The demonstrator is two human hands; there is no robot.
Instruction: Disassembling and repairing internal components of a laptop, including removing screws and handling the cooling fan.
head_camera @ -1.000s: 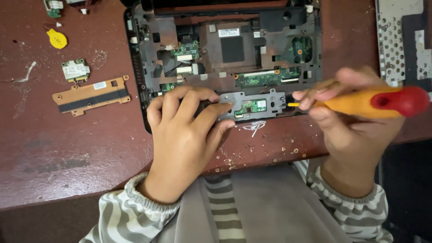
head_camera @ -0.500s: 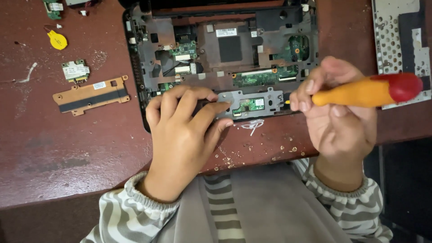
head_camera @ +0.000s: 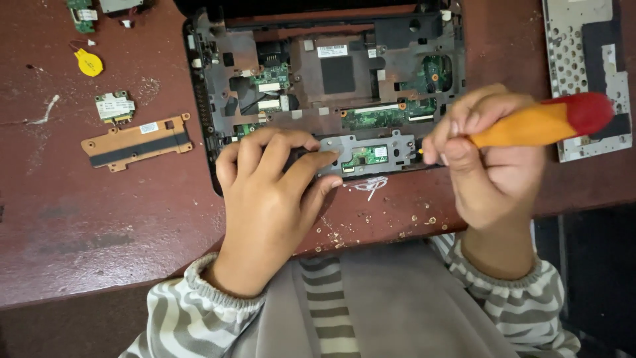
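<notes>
The opened laptop [head_camera: 331, 86] lies at 12 o'clock on the reddish bench [head_camera: 99, 219]. The left hand [head_camera: 268, 199] presses spread fingers on its front edge, touching a grey bracket [head_camera: 368, 149]. The right hand [head_camera: 487, 166], at 3 o'clock, has fingers pinching an orange screwdriver [head_camera: 530, 124].

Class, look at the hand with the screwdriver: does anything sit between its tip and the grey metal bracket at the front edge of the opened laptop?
Nothing visible does. The screwdriver in the right hand points at the grey bracket's right end; the fingers hide the tip.
</notes>
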